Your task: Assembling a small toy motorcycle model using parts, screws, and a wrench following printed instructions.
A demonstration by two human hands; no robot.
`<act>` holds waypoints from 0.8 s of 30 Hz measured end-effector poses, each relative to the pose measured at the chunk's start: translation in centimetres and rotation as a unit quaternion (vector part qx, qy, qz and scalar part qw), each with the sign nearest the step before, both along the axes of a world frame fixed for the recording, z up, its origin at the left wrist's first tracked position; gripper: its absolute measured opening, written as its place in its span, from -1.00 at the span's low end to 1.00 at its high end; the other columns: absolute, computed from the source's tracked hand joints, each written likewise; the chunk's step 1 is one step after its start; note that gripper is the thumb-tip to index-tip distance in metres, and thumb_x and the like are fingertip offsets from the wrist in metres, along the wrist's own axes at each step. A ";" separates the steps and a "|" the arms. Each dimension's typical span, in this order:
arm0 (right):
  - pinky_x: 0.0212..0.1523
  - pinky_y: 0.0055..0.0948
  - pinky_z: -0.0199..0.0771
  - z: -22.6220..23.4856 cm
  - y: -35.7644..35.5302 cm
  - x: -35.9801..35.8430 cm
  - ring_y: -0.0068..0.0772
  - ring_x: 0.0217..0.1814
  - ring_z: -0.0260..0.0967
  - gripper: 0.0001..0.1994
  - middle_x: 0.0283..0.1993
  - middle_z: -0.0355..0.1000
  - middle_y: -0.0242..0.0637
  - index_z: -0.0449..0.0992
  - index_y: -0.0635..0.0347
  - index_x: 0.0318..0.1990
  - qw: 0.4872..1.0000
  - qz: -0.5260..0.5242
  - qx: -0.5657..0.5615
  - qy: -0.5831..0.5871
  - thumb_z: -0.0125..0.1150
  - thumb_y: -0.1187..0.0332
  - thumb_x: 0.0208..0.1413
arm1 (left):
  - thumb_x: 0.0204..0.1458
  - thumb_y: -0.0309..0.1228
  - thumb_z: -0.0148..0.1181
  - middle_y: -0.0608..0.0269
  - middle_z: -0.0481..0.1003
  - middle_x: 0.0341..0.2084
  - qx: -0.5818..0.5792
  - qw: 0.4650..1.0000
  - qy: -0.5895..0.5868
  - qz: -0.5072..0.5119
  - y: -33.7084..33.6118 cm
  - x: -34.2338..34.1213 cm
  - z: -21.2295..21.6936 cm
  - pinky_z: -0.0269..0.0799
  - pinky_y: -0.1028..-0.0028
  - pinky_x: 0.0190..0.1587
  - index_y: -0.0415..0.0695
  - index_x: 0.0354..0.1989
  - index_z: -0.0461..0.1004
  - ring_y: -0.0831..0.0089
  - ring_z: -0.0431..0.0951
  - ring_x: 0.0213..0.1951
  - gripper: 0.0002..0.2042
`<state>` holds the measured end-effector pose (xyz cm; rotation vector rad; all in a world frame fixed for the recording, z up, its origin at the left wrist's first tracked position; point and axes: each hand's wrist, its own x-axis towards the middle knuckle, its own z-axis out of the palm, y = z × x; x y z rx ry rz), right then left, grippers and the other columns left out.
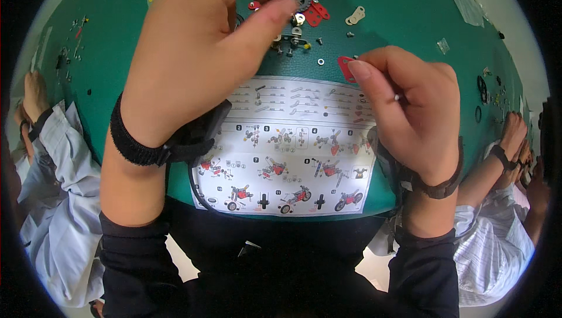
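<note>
My hands in view: two, left hand (199,54) at 11 o'clock, right hand (410,107) at 3 o'clock. Black wrist straps on me: two. Instruction sheet (287,148): one, at centre. Red metal plates: two, one (317,14) at 12 o'clock, one (345,67) by my right thumb. Black toothed wheel (301,1): one. Beige slotted bracket (355,16): one at 1 o'clock. Loose small nuts and bolts on green mat: several, count unclear. Neighbours' arms: left one, right at least one.

Table layout

Instruction sheet (287,148) lies at near edge of table (410,19), centre. Behind it, mid-table: small metal assembly (291,40), loose nut (321,61), flat plates (317,12), perforated strip (355,15) to the right. Small parts (73,43) scattered by left edge, wheels (482,88) by right edge. Plastic bags (465,2) at far right corner.
</note>
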<state>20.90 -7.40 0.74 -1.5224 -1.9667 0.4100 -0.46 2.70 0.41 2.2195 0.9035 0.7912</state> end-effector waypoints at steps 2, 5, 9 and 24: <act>-0.59 -0.51 0.24 0.1 0.0 -0.3 -0.43 -0.66 0.33 -0.84 -0.64 0.38 -0.23 0.58 0.32 -0.40 0.999 0.015 0.013 0.028 0.27 0.42 0.17 | -0.05 -0.51 0.41 0.28 0.64 -0.33 -0.047 0.996 -0.081 -0.005 -0.3 0.2 0.0 0.31 0.60 -0.49 -0.22 -0.13 0.59 0.67 0.45 -0.54 -0.73; -0.55 -0.52 0.29 0.5 0.0 -0.5 -0.43 -0.62 0.38 -0.85 -0.61 0.42 -0.23 0.58 0.33 -0.39 0.996 0.050 0.045 0.054 0.23 0.45 0.19 | -0.10 -0.33 0.50 0.20 0.55 -0.58 0.022 0.984 0.052 -0.170 -1.1 0.6 0.8 0.36 0.51 -0.50 -0.21 -0.34 0.61 0.44 0.50 -0.59 -0.75; -0.52 -0.56 0.31 0.7 -0.2 -0.9 -0.50 -0.58 0.40 -0.88 -0.57 0.46 -0.27 0.60 0.34 -0.32 0.988 0.079 -0.029 0.129 0.21 0.47 0.19 | -0.02 -0.42 0.38 0.17 0.50 -0.62 0.093 0.974 0.031 -0.202 -1.1 0.2 0.1 0.37 0.44 -0.48 -0.23 -0.40 0.57 0.37 0.55 -0.56 -0.85; -0.29 0.00 0.49 -0.4 6.9 -2.5 0.18 -0.35 0.49 -0.82 -0.46 0.48 0.09 0.59 0.29 -0.33 0.997 0.008 -0.011 -0.080 0.22 0.35 0.01 | 0.26 -0.51 0.13 0.23 0.59 -0.42 0.067 0.996 -0.052 -0.034 2.0 -1.6 1.5 0.45 0.60 -0.25 -0.32 -0.11 0.52 0.59 0.58 -0.34 -0.86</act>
